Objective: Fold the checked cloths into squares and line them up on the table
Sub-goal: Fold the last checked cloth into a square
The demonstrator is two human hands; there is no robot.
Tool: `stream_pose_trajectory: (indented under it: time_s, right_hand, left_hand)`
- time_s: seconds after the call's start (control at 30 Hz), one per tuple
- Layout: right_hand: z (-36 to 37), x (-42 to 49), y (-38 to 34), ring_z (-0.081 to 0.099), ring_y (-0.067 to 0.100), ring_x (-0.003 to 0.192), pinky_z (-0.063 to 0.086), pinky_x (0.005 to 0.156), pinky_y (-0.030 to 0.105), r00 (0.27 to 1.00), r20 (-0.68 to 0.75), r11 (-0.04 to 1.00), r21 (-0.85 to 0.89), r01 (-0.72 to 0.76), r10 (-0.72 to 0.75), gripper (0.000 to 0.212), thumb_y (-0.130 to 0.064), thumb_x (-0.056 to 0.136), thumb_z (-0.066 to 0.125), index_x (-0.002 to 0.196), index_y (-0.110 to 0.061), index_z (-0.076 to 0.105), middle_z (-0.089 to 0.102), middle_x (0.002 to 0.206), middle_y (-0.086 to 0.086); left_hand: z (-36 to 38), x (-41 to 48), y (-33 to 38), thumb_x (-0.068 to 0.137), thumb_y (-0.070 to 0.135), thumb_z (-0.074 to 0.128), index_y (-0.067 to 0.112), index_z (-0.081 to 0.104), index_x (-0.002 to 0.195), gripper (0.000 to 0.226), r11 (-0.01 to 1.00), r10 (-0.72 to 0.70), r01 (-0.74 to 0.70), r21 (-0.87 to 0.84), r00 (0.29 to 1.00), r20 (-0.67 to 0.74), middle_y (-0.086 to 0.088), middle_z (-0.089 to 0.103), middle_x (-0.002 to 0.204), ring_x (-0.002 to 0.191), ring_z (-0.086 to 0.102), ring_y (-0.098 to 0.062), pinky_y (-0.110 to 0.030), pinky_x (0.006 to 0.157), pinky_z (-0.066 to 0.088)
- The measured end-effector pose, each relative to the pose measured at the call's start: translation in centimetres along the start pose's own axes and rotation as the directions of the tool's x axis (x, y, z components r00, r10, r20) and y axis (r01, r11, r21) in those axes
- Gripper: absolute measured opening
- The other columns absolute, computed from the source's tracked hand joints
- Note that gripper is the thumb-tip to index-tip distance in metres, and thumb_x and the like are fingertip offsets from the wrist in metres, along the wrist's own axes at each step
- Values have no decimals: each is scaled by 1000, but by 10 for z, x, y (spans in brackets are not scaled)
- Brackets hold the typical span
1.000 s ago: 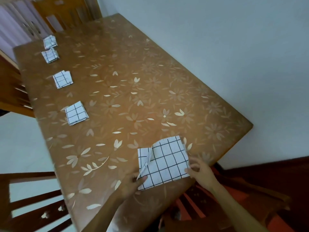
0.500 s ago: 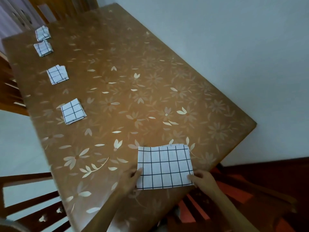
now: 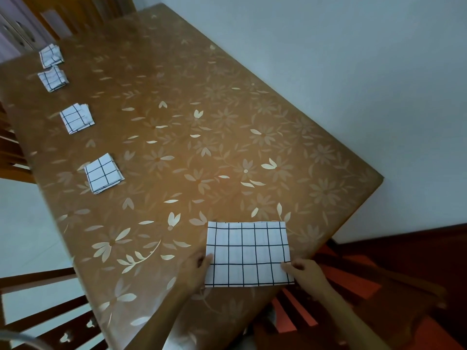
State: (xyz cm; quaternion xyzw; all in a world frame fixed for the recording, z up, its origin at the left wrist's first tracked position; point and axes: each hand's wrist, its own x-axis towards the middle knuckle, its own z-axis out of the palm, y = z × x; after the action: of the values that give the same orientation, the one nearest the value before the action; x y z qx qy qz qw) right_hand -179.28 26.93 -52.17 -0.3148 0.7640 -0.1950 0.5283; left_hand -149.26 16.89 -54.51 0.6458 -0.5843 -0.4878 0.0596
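Note:
A white cloth with a black check (image 3: 247, 253) lies flat as a rectangle at the near edge of the brown floral table (image 3: 202, 147). My left hand (image 3: 195, 270) pinches its near left edge. My right hand (image 3: 304, 272) pinches its near right corner. Along the table's left side lie several folded checked squares in a row: the nearest one (image 3: 103, 173), another (image 3: 77, 118) beyond it, and two more (image 3: 52, 78) (image 3: 50, 55) at the far end.
A grey wall runs along the table's right side. Wooden chairs stand at the near left (image 3: 38, 311), far left and far end (image 3: 75, 16). A chair with a red seat (image 3: 353, 286) is below the table's near corner.
The cloth's lifted left flap has been laid down, so the cloth now lies flat as a rectangle. Both hands have shifted to its near corners.

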Motion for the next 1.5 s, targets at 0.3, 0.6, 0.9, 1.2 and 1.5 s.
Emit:
stream_pose_trajectory:
  time_s: [0.3,0.6,0.9,1.2,1.5]
  right_hand:
    - [2,2,17,50,8,53,41,55,28,1000,-22,994,-109,-11,9,41,-48,87,65,65,-14,62,57,60,-1]
    - [6,0,4,69,6,82,59,77,35,995,-57,995,-65,74,-78,19,-38,91,65,84,-23,74,74,84,-4]
    - [13,16,-7,68,8,82,57,80,40,990,-120,996,-61,70,-77,18,-35,91,65,87,-20,73,74,83,-4]
    - [17,22,-16,67,13,79,57,78,40,987,-145,995,-78,56,-67,20,-33,92,64,83,-17,72,72,78,-2]
    - [22,10,-15,65,13,80,56,76,37,975,-220,997,-73,-37,20,19,-38,93,62,88,-19,62,68,84,-4]
  left_hand:
    - [-3,3,0,99,38,52,28,64,109,19,998,50,-44,43,988,-146,9,72,84,79,68,-10,-34,70,59]
    - [-5,1,0,101,34,51,23,63,113,21,998,52,-55,-30,994,-97,0,75,99,86,70,-12,-32,69,62]
    - [-9,-5,9,98,27,58,15,58,105,14,937,-186,124,-327,969,-164,-4,66,101,96,66,-29,-47,68,62]
    - [-10,-13,11,94,22,62,17,62,119,26,872,351,-212,442,899,-263,-5,62,122,98,66,-27,-35,72,55]
    - [32,17,29,79,41,76,21,58,129,57,503,467,-405,763,871,154,-14,55,141,131,52,-35,-58,104,43]
